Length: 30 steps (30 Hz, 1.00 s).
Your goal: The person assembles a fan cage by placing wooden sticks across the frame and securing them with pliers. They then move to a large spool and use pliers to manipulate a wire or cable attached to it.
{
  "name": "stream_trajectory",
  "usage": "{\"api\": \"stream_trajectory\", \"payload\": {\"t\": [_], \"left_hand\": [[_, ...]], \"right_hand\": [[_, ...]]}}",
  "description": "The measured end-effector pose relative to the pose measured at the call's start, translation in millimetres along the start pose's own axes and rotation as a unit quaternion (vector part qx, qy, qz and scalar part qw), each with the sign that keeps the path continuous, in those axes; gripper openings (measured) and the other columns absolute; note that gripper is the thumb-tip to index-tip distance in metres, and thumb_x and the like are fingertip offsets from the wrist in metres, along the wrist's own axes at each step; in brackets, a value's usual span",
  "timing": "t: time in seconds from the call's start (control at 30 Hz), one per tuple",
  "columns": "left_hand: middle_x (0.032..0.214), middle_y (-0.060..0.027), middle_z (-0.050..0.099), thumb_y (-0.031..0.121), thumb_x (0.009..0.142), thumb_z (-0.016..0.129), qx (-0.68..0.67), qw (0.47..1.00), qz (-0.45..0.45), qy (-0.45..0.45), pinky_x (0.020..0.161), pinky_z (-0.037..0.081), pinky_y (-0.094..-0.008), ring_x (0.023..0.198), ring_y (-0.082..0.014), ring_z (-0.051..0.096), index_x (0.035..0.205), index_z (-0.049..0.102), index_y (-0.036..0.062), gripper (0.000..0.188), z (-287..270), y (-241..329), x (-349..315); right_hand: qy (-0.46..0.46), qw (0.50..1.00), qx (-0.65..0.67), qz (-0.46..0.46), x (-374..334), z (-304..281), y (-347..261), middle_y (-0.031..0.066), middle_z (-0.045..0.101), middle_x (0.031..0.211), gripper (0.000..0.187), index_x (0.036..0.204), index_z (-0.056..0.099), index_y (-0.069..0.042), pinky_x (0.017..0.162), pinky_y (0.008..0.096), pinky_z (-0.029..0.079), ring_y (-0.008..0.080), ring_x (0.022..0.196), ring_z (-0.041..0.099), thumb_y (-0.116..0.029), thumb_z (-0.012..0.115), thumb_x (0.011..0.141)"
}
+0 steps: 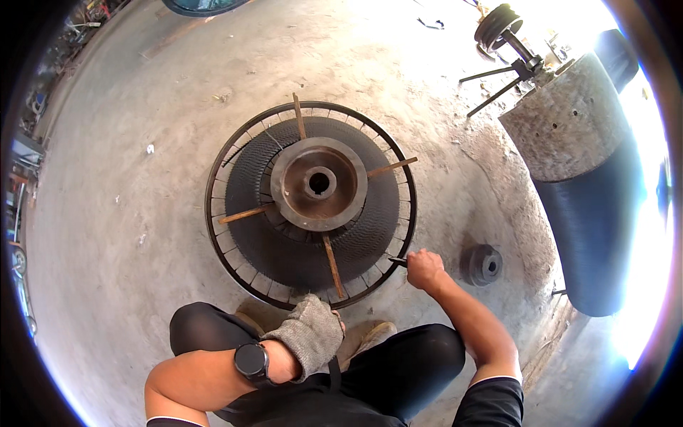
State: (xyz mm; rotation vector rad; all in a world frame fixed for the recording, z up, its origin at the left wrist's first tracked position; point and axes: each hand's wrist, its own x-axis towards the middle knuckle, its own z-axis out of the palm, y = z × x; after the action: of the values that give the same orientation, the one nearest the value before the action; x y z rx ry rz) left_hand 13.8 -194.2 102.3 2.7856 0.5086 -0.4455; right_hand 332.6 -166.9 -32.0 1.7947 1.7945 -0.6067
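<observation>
A dark ring (211, 186) with many thin wire spokes lies flat on the floor before me. A black, finely ribbed disc (245, 245) fills much of it. On the disc's middle sits a rusty metal pulley (283, 178) with a keyed bore, and several wooden sticks (331, 265) stick out from beneath it. My right hand (425, 269) is closed around a small dark hand tool (398, 261), its tip at the spokes by the ring's near right edge. My left hand (313, 333), in a grey knitted glove, is bent at the near rim; its fingers are curled and mostly hidden.
A small dark metal hub (484, 265) stands right of my right hand. Farther right are a big cylinder with a pale end (576, 124) and a dark body (594, 235), and a metal stand with a round weight (498, 27). Clutter (28, 149) lines the left edge.
</observation>
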Motion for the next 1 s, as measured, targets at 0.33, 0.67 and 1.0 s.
{"api": "stream_trajectory", "payload": {"t": [0.33,0.67,1.0], "left_hand": [[0.078,-0.0045,0.064,0.027,0.086,0.056,0.0,1.0,-0.014,-0.026,0.063,0.044,-0.0417,0.073,-0.0241,0.066,0.088,0.065,0.0114,0.018,-1,-2,-3],[0.084,-0.0049,0.064,0.025,0.087,0.054,0.008,0.998,-0.031,-0.045,0.06,0.043,-0.0419,0.071,-0.0242,0.065,0.094,0.063,0.0099,0.018,10,4,-12],[0.083,-0.0055,0.067,0.021,0.085,0.058,-0.007,0.999,-0.023,-0.04,0.065,0.043,-0.0414,0.078,-0.023,0.066,0.092,0.07,0.009,0.018,4,2,-5]], "right_hand": [[0.075,0.993,-0.028,0.092,47,-5,38,0.0209,0.063,0.111,0.022,0.108,0.066,-0.006,0.087,0.0454,0.055,0.0376,0.105,0.065,-0.014,0.054,0.09],[0.285,0.949,0.003,0.132,82,-43,91,0.0187,0.06,0.103,0.018,0.096,0.064,-0.006,0.081,0.045,0.052,0.0372,0.098,0.062,-0.002,0.059,0.08],[0.209,0.958,0.024,0.194,5,33,119,0.0181,0.057,0.106,0.018,0.097,0.063,-0.006,0.088,0.0476,0.047,0.0377,0.104,0.059,-0.004,0.06,0.08]]}}
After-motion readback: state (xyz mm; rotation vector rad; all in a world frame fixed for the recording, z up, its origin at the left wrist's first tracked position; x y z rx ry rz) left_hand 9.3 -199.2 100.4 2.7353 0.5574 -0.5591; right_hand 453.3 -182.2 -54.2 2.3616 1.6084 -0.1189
